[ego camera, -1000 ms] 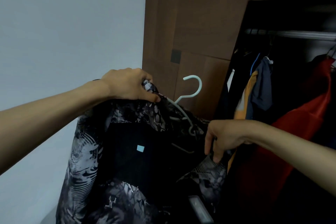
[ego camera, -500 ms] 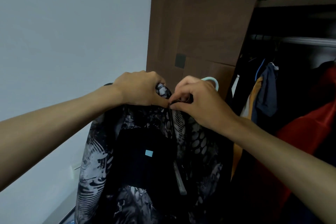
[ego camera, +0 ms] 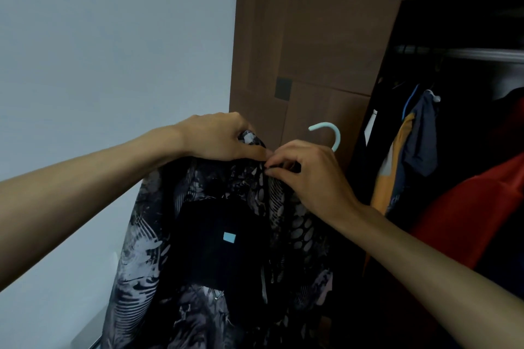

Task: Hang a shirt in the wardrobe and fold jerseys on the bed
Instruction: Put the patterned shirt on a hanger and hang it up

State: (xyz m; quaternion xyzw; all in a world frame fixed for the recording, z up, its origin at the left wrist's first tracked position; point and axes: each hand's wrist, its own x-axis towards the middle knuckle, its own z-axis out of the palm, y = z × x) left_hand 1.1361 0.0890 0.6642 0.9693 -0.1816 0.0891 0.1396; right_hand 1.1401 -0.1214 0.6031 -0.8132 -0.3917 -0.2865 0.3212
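Shirt (ego camera: 198, 235) up at chest height in the head view, dark and patterned, held in front of the brown wardrobe door (ego camera: 317, 37) and just left of the open wardrobe. The collar's left side is gripped by the left hand (ego camera: 218, 136), fingers curled over the fabric. The collar front is pinched by the right hand (ego camera: 306, 170), thumb and forefinger closed on the cloth just below the pale blue hanger hook (ego camera: 329, 133) — a top button is probably being fastened, though the button itself cannot be made out.

The cloth is judged light and limp; it drapes in loose folds and looks a touch slick, so it could be expected to slide off the hanger shoulders if tilted. The hook is the stiff part and is best taken for the carry to the rail (ego camera: 467, 52), with the collar steadied.

Other garments (ego camera: 419, 133) are seen hanging inside, a red one (ego camera: 467, 207) nearest. No jerseys or bed are in view.
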